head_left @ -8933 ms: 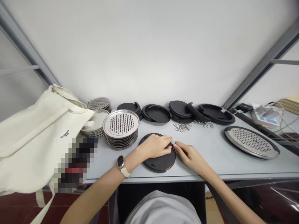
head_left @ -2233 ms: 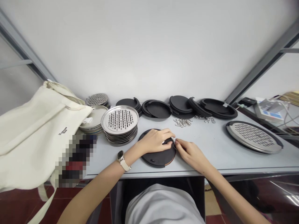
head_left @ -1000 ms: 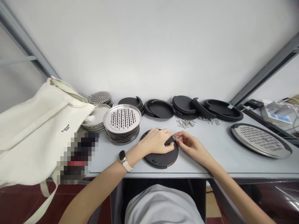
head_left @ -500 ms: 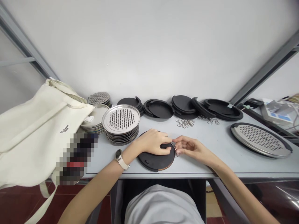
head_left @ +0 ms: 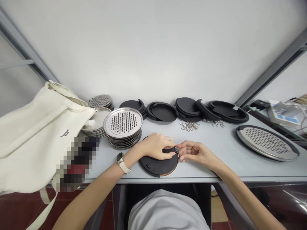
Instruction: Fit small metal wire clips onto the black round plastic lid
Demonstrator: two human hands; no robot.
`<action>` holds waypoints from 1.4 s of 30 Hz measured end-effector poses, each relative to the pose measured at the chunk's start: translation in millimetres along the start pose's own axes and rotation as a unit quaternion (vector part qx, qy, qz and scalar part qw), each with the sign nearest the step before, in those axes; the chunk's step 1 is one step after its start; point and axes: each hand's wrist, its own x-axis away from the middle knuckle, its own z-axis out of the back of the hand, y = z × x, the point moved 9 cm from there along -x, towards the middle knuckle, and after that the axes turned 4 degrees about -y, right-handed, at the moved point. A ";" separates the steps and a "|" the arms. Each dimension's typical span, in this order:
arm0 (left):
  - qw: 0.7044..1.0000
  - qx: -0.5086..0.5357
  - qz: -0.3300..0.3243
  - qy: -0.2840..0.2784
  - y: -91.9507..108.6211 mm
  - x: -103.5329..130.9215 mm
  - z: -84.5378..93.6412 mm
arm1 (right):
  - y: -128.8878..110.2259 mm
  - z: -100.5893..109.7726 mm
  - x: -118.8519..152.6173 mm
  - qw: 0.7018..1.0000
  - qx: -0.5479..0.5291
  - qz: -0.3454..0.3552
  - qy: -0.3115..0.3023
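It looks like a workshop: stacked perforated metal discs [head_left: 123,123], black round covers [head_left: 187,106] and loose hooks [head_left: 189,126] line the desk [head_left: 218,139].

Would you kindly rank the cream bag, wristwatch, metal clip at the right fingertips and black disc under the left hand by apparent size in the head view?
1. Cream bag, cut off at left
2. Black disc, partly covered by left hand
3. Wristwatch
4. Metal clip
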 end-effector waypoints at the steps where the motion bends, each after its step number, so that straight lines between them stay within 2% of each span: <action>1: 1.000 -0.002 0.000 -0.002 -0.1 0.8 -0.4 | -1.1 -0.4 0.1 1.000 0.001 0.001 0.001; 17: 1.000 0.019 0.022 0.008 -2.0 7.3 1.0 | -0.6 -4.9 2.4 1.000 0.022 -0.007 0.014; 23: 0.999 0.025 0.031 0.017 -4.9 8.0 0.1 | -0.2 -6.4 5.7 0.997 0.066 0.005 0.030; 30: 0.997 0.040 0.052 0.028 -5.6 8.8 2.3 | -14.9 -9.1 11.3 0.972 0.175 0.082 0.133; 36: 0.995 0.047 0.076 0.034 -7.4 7.9 3.9 | -8.0 -4.6 12.5 0.963 0.146 0.072 0.214; 39: 0.995 0.043 0.081 0.031 -8.2 7.7 3.1 | -5.3 -3.5 12.4 0.970 0.112 0.062 0.206; 42: 0.995 0.042 0.082 0.028 -8.8 7.5 2.5 | -7.6 -5.6 12.2 0.979 0.107 0.052 0.166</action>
